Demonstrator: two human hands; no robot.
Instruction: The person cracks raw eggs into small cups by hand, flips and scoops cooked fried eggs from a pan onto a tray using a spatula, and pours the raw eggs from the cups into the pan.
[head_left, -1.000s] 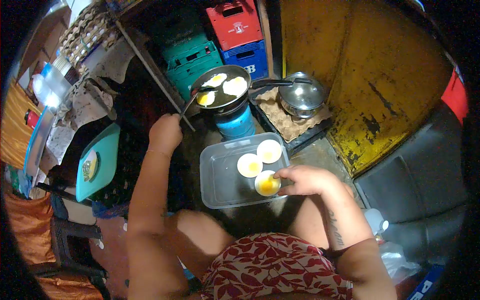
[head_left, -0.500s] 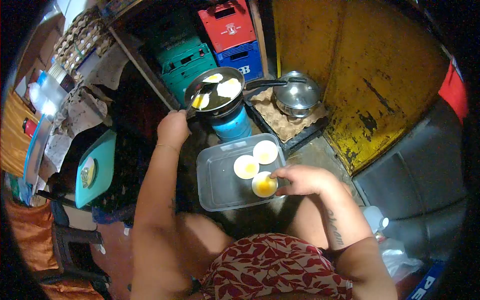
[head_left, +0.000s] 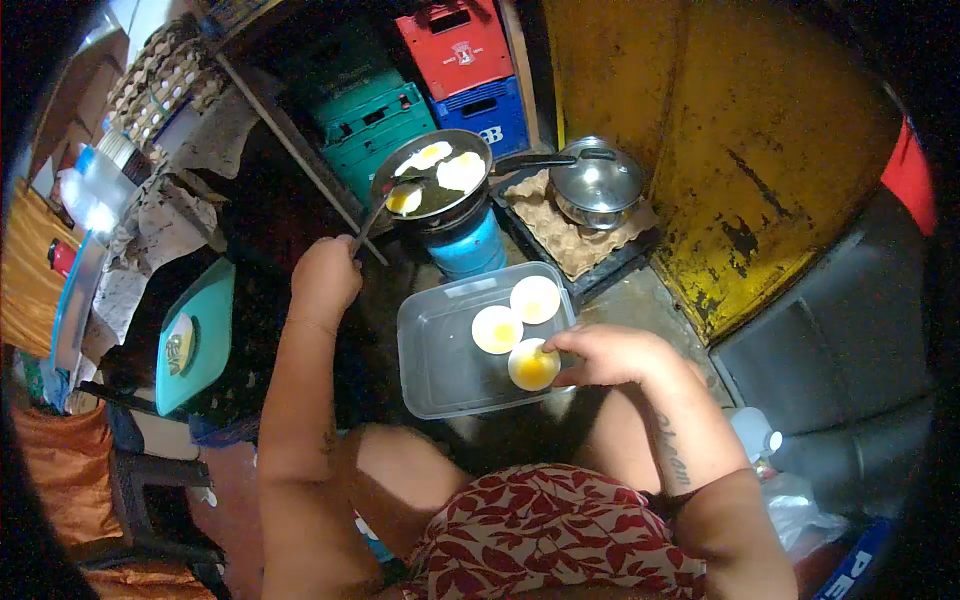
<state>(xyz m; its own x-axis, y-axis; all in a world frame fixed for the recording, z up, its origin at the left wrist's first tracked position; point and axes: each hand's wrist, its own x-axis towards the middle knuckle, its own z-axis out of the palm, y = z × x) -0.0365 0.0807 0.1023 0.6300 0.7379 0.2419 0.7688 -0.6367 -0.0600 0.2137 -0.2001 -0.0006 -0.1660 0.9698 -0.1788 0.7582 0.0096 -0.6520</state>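
My left hand is closed around the handle of a spatula. Its dark blade reaches into the frying pan, at a fried egg with a yellow yolk. Two more eggs lie in the oil, a white one at the right and another at the back. My right hand pinches the edge of a small white bowl with yellow egg in it. Two similar bowls stand beside it in a clear plastic container.
The pan sits on a burner atop a blue gas canister. A lidded steel pot stands on an egg tray at the right. Crates are stacked behind. A teal tray lies left, below stacked egg trays.
My left hand has drawn back down and left from the pan, with the spatula's blade still inside it. My right hand stays at the same bowl.
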